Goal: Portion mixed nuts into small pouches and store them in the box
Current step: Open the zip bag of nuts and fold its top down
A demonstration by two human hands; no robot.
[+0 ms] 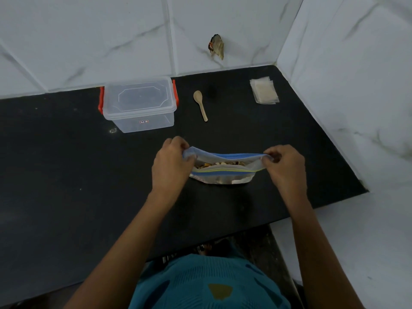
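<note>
Two hands work one container. The left hand (171,161) pinches the left end of the mouth of a clear zip-seal plastic bag with a blue and yellow closure strip (223,173). The right hand (283,166) pinches the right end. Between them the mouth is drawn open in a long slit, and the bag sits on the black tabletop (66,175), near the middle.

Risks, as judged:
- Uneven pull at the two ends could tip the bag toward the near side and spill its contents across the tabletop.
- Letting go of one end to fetch a tool could let the mouth sag shut or the bag slump, since it seems to have no support of its own.
- The small light wooden spoon (200,104) lies far of the bag and well apart from it, so a reach is needed.

Containers:
- The bag holds mixed nuts (219,163), visible through the open mouth. How full it is cannot be told.
- A clear rectangular plastic box with red side latches (138,103) stands far left with its lid on. No pouches show inside.
- A stack of small flat clear pouches (264,90) lies far right, apparently unfilled.
</note>
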